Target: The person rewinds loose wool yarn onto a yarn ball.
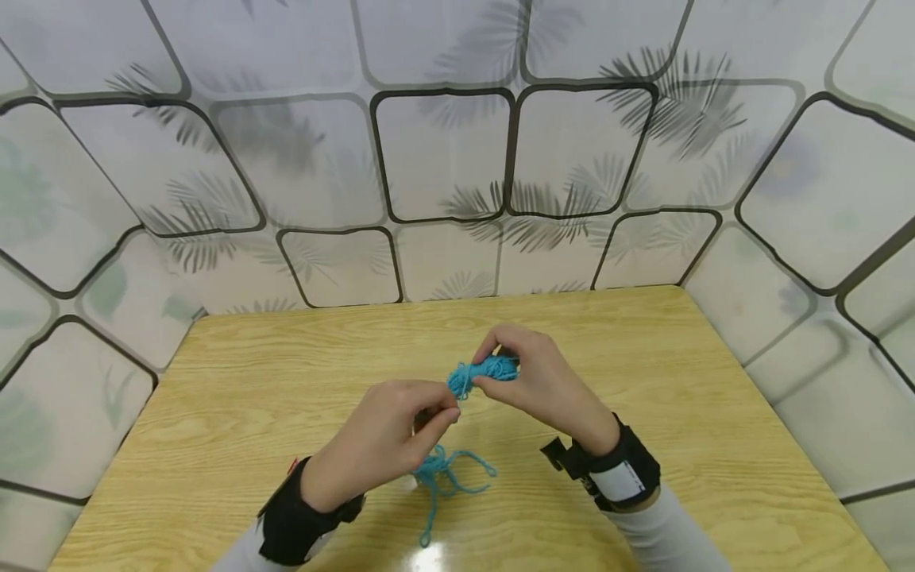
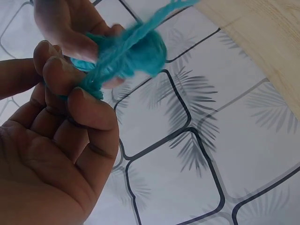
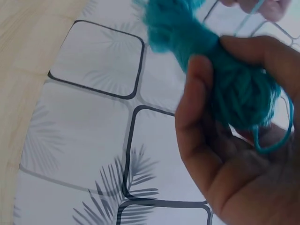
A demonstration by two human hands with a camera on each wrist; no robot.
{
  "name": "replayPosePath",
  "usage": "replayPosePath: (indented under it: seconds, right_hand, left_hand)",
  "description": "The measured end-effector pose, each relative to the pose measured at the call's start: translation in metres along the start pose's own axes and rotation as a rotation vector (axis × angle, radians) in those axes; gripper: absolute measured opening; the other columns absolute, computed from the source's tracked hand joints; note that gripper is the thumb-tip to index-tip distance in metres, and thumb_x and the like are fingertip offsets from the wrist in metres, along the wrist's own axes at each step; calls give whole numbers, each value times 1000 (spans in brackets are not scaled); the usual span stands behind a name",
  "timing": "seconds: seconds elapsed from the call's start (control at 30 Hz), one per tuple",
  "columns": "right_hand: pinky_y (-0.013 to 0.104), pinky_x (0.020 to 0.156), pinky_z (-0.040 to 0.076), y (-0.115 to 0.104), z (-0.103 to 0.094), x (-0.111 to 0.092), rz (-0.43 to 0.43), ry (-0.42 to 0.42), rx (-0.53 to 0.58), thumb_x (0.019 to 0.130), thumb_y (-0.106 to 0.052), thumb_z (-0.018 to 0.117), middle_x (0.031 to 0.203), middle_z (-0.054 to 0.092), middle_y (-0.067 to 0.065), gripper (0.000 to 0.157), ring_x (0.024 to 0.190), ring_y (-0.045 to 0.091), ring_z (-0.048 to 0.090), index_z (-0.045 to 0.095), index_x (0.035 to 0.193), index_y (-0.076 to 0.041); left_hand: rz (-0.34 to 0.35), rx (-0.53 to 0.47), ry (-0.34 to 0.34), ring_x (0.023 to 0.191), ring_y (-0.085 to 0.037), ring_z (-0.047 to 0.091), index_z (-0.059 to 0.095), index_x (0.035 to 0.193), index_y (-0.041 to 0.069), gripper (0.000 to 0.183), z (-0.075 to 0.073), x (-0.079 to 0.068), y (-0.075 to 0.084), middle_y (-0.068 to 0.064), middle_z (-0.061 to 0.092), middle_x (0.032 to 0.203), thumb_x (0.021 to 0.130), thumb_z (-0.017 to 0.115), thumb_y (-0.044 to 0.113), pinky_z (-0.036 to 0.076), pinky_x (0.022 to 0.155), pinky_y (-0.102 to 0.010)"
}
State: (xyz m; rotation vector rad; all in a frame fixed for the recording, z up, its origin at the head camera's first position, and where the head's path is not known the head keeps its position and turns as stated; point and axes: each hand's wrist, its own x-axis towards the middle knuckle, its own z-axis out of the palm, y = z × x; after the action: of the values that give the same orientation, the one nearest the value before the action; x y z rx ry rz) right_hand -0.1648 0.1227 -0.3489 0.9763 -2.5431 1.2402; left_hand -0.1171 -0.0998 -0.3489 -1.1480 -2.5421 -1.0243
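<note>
A small bundle of blue yarn [image 1: 497, 367], narrowed at its middle, is held above the table by my right hand [image 1: 549, 385], thumb and fingers curled round it. The right wrist view shows that bundle [image 3: 243, 96] in the right hand [image 3: 234, 183], with a loop hanging from its near end. Close to its left end, my left hand [image 1: 386, 429] pinches a strand of the yarn between thumb and fingertips. In the left wrist view the strand [image 2: 124, 44] runs up from the left hand [image 2: 70, 150] across the bundle.
Loose blue yarn [image 1: 438, 474] with trailing ends lies on the wood-grain table [image 1: 286, 357] beneath the left hand. Patterned cloth walls [image 1: 443, 159] enclose the table at the back and both sides. Dark straps [image 1: 307, 512] wrap the wrists.
</note>
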Motion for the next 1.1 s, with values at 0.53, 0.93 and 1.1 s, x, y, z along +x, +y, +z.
replayPosePath:
  seconds: [0.53,0.93,1.1]
  right_hand:
    - [45,85,56,5,5,1,75,227,311,86,-8,75,107,65,9,17,97,19,66,64,99,-7]
    - [27,77,56,1,-2,-2,-194,-295,880,87,11,66,106,62,12,15,93,28,59,61,99,4]
    - [34,82,54,-2,-2,-3,-210,-499,782,87,9,68,101,63,19,18,91,28,59,64,102,0]
  left_hand:
    - [3,-19,-46,51,-1,44,70,85,14,11,12,1,2,9,59,66,93,65,9,40,47,-17]
    - [-8,-38,-73,61,-3,59,71,94,8,6,16,3,-10,1,71,73,88,71,6,55,56,-24]
    - [-66,-20,-87,57,-1,53,70,86,14,8,11,4,-12,7,65,68,91,68,8,50,52,-21]
